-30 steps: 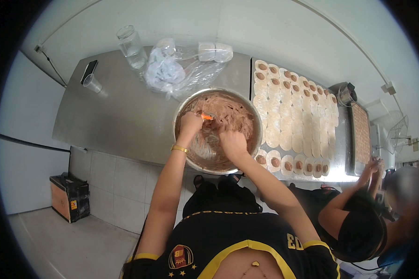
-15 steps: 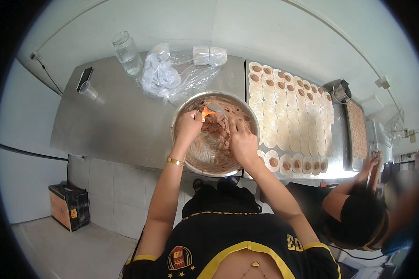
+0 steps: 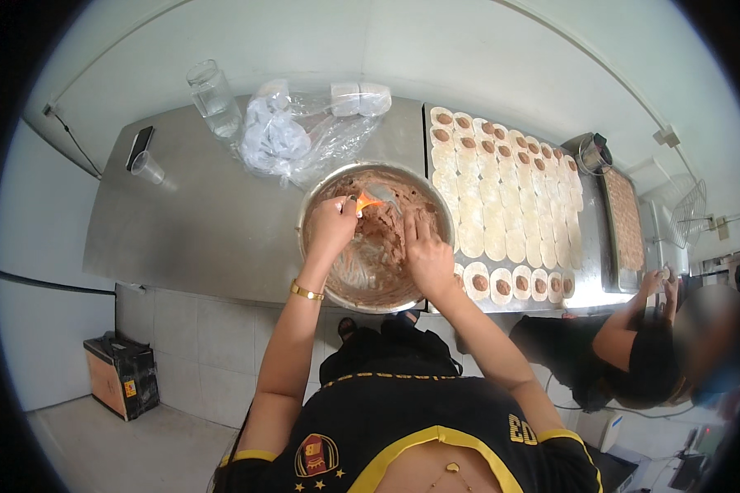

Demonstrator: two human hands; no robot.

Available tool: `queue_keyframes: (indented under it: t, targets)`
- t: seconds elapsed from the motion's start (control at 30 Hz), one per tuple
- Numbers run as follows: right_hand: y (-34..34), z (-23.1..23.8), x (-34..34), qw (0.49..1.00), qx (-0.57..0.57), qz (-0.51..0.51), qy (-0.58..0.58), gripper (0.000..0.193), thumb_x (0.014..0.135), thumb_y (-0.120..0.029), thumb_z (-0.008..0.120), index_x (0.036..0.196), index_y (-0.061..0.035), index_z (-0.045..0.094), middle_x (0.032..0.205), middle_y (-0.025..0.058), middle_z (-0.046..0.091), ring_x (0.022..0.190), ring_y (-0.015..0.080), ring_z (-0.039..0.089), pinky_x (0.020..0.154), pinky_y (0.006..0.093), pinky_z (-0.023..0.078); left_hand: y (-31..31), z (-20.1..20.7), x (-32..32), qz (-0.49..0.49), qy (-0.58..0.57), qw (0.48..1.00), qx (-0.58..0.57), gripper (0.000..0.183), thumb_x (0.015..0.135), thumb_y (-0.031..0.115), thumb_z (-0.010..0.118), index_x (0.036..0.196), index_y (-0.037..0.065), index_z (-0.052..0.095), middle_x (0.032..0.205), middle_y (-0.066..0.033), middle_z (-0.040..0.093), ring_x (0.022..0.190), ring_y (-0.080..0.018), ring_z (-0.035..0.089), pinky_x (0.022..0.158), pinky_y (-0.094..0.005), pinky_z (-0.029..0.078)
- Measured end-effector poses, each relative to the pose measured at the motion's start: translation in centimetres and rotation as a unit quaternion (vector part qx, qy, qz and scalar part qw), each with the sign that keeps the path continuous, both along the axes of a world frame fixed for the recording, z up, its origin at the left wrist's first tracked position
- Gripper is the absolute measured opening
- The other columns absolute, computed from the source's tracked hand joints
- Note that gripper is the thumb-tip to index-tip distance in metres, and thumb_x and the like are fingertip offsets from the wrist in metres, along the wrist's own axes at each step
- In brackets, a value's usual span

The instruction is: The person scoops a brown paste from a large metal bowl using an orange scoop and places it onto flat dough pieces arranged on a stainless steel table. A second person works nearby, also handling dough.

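Note:
A wide steel bowl (image 3: 306, 234) stands at the table's front edge, its inside smeared with a pinkish-brown minced filling (image 3: 380, 230). Over its left side, my left hand (image 3: 335, 222) is closed round a spoon (image 3: 368, 200) with an orange handle; the grey head points right, against the filling. My right hand (image 3: 429, 256) reaches over the right rim, fingers close together and bent down into the filling. Those fingertips are partly hidden by the mixture. To the right lie rows of pale round dough wrappers (image 3: 495, 209), overlapping; the far rows and a near row carry lumps of filling.
Left on the steel table (image 3: 214, 222) are a phone (image 3: 141, 141), a clear plastic cup (image 3: 146, 168), a glass jar (image 3: 215, 99) and a plastic bag (image 3: 279, 135) of white pieces. A filled tray (image 3: 625, 218) lies far right, beside another person (image 3: 633, 337) at work.
The view has shifted slightly, so the table and wrappers sit a little further left. My hands stay in the bowl almost unmoved. The other person's body has shifted to the right.

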State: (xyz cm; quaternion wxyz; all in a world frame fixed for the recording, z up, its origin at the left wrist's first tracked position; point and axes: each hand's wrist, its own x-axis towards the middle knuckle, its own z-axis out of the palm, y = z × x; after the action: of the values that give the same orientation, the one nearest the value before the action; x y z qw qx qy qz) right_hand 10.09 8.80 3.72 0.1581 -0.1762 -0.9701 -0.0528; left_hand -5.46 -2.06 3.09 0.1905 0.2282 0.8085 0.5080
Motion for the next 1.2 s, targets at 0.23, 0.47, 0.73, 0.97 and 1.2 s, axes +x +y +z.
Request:
queue_keyframes:
  t: [0.23,0.47,0.73,0.97,1.2]
  targets:
    - [-0.3,1.5,-0.3,0.999,0.011,0.013,-0.028,0.056,0.071,-0.005,0.053,0.126,0.0013,0.043,0.083,0.0121,0.053,0.065,0.0218,0.062,0.051,0.0301,0.051,0.4,0.8,0.1,0.018,0.018,1.0,-0.007,0.029,0.084,0.023,0.049,0.074,-0.002,0.06,0.059,-0.0192,0.055,0.053,-0.0327,0.054,0.053,-0.0416,0.039]
    - [-0.2,0.5,0.1,0.998,0.009,0.004,-0.065,0.056,0.071,-0.005,0.053,0.125,0.0057,0.042,0.084,0.0129,0.055,0.065,0.0233,0.062,0.052,0.0315,0.051,-0.4,0.6,0.1,0.027,-0.082,0.996,0.02,0.028,0.085,0.022,0.05,0.074,-0.001,0.062,0.055,-0.0112,0.056,0.05,-0.0198,0.054,0.05,-0.035,0.039]
    - [3.6,0.5,-1.9,0.969,-0.228,-0.072,-0.057,0.027,0.07,-0.004,0.052,0.093,-0.009,0.066,0.073,0.019,0.062,0.07,0.0363,0.062,0.063,0.0449,0.05,-1.8,0.0,1.0,-0.034,0.043,0.997,0.05,0.02,0.085,0.014,0.05,0.075,-0.001,0.056,0.057,-0.0139,0.056,0.051,-0.0264,0.056,0.05,-0.036,0.041]
    - [0.5,2.8,-2.1,0.958,-0.246,-0.095,-0.112,0.011,0.071,-0.007,0.057,0.077,-0.0018,0.064,0.077,0.0236,0.063,0.077,0.0386,0.063,0.069,0.0453,0.051,-1.4,1.1,1.9,-0.121,0.262,0.957,-0.009,0.012,0.083,0.009,0.052,0.076,0.0,0.051,0.063,-0.0214,0.053,0.06,-0.0379,0.056,0.054,-0.0439,0.041]
    - [0.3,2.8,-2.1,0.958,-0.262,-0.096,-0.068,0.012,0.071,-0.005,0.055,0.079,0.0007,0.063,0.078,0.0236,0.063,0.071,0.0374,0.064,0.063,0.0435,0.052,-1.4,0.4,1.9,-0.16,0.329,0.926,-0.09,0.011,0.083,0.012,0.052,0.08,0.002,0.054,0.065,-0.0187,0.059,0.061,-0.0369,0.06,0.057,-0.0453,0.048]
